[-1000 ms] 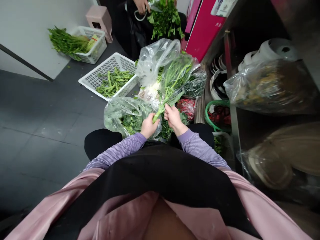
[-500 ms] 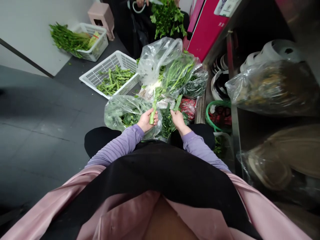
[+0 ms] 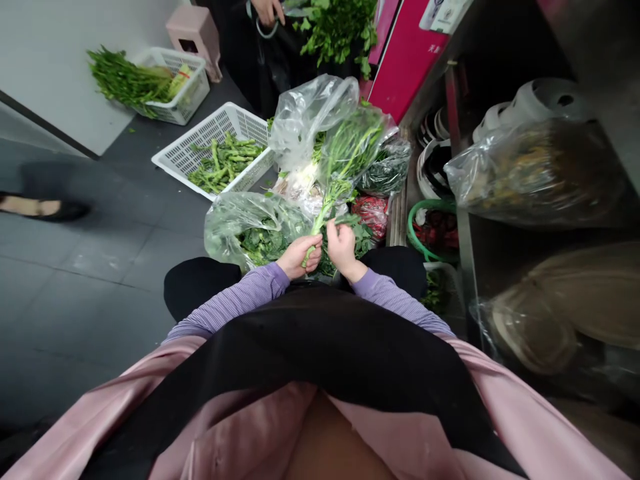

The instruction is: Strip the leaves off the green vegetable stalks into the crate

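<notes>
My left hand (image 3: 300, 256) is closed round the lower end of a thick green vegetable stalk (image 3: 324, 215), whose budded top points up and away to the right. Close beside it, my right hand (image 3: 341, 245) is pinched at a leaf (image 3: 347, 219) next to the stalk; whether that leaf is still joined to it I cannot tell. Under the hands lie loose dark green leaves (image 3: 361, 237). To the left sits an open clear plastic bag (image 3: 220, 227) with leafy greens (image 3: 263, 241) inside.
A white basket (image 3: 173, 159) holds trimmed stalks (image 3: 225, 160). Bagged greens (image 3: 350, 147) and a red bag (image 3: 373, 217) lie ahead. Another person's hand (image 3: 269, 11) is by scissors and leafy herbs (image 3: 335, 30). A metal shelf (image 3: 465, 247) stands right; a foot (image 3: 45, 208) shows left.
My right hand has moved left, up to the stalk. The stalk now leans further right. The other person's hand and herbs have shifted, and a foot has come into view at left.
</notes>
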Demonstrator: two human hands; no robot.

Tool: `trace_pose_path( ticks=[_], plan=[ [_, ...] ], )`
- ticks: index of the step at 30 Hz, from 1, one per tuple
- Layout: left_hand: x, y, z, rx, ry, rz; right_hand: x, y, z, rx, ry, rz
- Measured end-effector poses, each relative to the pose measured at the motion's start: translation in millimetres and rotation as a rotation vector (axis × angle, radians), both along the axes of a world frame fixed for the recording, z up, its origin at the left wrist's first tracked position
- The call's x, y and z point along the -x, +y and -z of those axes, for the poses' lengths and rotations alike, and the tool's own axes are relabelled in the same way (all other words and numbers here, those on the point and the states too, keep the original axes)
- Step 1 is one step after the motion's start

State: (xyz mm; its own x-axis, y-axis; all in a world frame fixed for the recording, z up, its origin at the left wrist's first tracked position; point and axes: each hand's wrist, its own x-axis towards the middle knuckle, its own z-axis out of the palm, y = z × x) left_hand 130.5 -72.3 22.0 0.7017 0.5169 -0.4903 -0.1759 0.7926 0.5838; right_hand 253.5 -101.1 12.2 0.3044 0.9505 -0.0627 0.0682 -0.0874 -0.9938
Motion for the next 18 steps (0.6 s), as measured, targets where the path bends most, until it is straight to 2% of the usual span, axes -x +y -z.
trace_pose_path(
  ticks=[2,4,6,8,11,13,16,18],
  plan=[
    [0.1,4.7,-0.3,-0.072,0.142,-0.123,-5.4,-8.1,10.7,-0.046,-0.285,-0.037],
    [2.3,7.2,0.1,-0.207,0.257,-0.180,-17.0,-8.1,20.8,0.083,-0.439,-0.019],
    [5.0,5.6,2.0,-0.381,0.339,-0.153,-31.1,-0.7,26.1,0.331,-0.473,0.045],
    [6.8,0.8,5.9,-0.544,0.430,-0.115,-41.2,9.4,23.7,0.440,-0.397,0.089],
    [7.2,-7.2,14.9,-0.812,0.584,-0.094,-41.0,20.7,8.5,0.260,-0.124,0.093],
    [6.7,-10.5,21.1,-0.999,0.663,-0.107,-33.4,23.1,-2.6,0.123,-0.043,0.093],
    [6.1,-10.8,27.0,-1.148,0.764,-0.150,-18.2,15.5,-8.8,-0.056,-0.254,0.190],
    [6.4,-8.2,27.9,-1.148,0.847,-0.161,-6.3,2.9,-5.4,-0.171,-0.435,0.103]
  ],
)
